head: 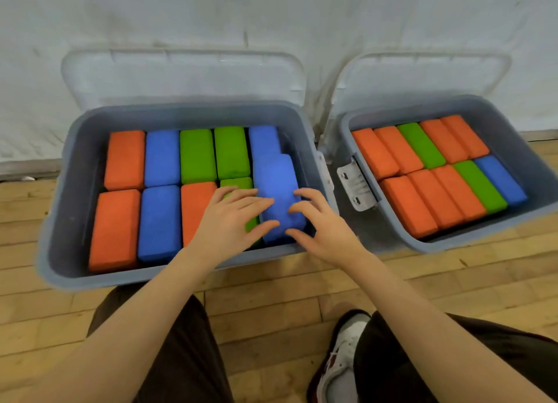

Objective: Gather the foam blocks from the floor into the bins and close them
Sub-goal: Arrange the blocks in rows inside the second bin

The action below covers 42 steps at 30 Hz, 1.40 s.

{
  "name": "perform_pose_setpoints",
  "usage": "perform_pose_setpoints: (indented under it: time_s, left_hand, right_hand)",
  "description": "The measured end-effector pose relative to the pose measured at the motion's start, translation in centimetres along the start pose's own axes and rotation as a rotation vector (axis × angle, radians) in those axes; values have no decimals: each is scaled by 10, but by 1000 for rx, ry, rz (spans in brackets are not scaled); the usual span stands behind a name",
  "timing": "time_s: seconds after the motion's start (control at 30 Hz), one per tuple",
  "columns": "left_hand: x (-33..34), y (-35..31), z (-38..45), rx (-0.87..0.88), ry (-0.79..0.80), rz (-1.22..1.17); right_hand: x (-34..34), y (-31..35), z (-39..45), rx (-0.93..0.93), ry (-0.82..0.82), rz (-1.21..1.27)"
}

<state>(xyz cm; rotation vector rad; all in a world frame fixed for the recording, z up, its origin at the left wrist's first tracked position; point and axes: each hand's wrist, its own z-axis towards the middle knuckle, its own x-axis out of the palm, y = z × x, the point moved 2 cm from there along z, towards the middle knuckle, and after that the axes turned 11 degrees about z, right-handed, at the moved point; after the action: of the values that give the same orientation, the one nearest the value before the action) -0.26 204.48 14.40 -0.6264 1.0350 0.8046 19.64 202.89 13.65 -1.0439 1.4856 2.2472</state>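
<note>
We see both hands on one blue foam block [279, 191], the left hand [231, 221] and the right hand [321, 224] pinching its near end between thumbs and curled fingers, as it sits tilted and raised in the near right corner of the left bin [60, 209]. That grey bin holds orange, blue and green blocks in rows, and the right bin [519, 136] beside it is packed likewise. Both lids [181, 76] stand open against a white wall, on a wooden floor [271, 312].
</note>
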Motion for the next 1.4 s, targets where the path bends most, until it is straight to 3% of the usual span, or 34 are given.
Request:
perform_pose_setpoints:
  time_s: [0.07, 0.27, 0.5, 0.63, 0.8, 1.03, 1.2, 1.4]
  left_hand:
    - [12, -1, -6, 28, 79, -7]
    - [28, 5, -2, -3, 128, -15]
    - [47, 39, 25, -394, 273, 139]
    - [67, 57, 39, -496, 368, 185]
    - [94, 68, 36, -473, 446, 207]
    - [102, 68, 26, -396, 348, 231]
    - [108, 73, 26, -336, 335, 252]
    - [108, 69, 26, -307, 205, 276]
  right_hand:
    - [10, -8, -10, 10, 77, -43]
    - [4, -6, 6, -56, 25, -247]
    - [12, -13, 72, 91, -120, -303]
    - [28, -26, 117, 275, -13, -347]
    - [45, -50, 120, 374, 120, -320]
    - [75, -69, 115, 290, 110, -333]
    - [82, -78, 121, 232, 34, -361]
    - [83, -78, 118, 177, -73, -457]
